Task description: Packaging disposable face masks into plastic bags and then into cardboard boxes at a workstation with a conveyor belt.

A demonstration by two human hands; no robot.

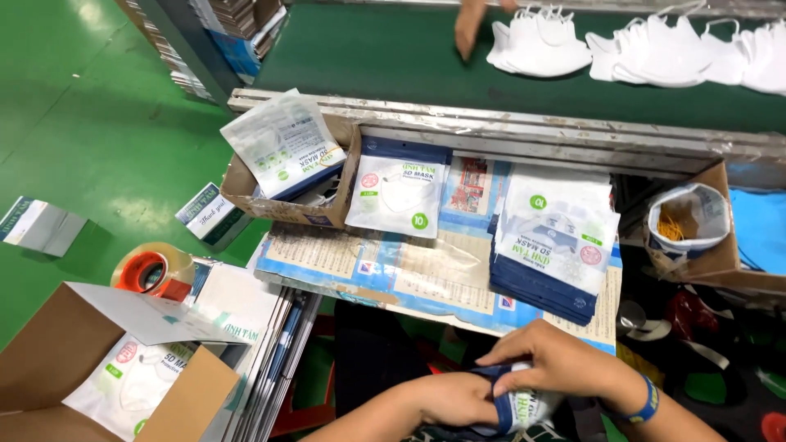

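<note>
We have a mask pouch (517,405) low at our lap edge, left hand (454,399) and right hand (565,360) both closed around it, seemingly handling it mid-packing. Above lies the pouch stack (550,245); the carton (123,368) sits left, so placing calls for a leftward reach.

White-blue mask pouches (395,195) flat on worktop; stacked pile (553,245) right; pouch (520,405) in both hands.

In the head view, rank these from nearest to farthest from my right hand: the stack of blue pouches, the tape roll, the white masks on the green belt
From the right hand:
1. Stack of blue pouches, just above it.
2. White masks, top, on the green belt.
3. Tape roll, far left.
</note>
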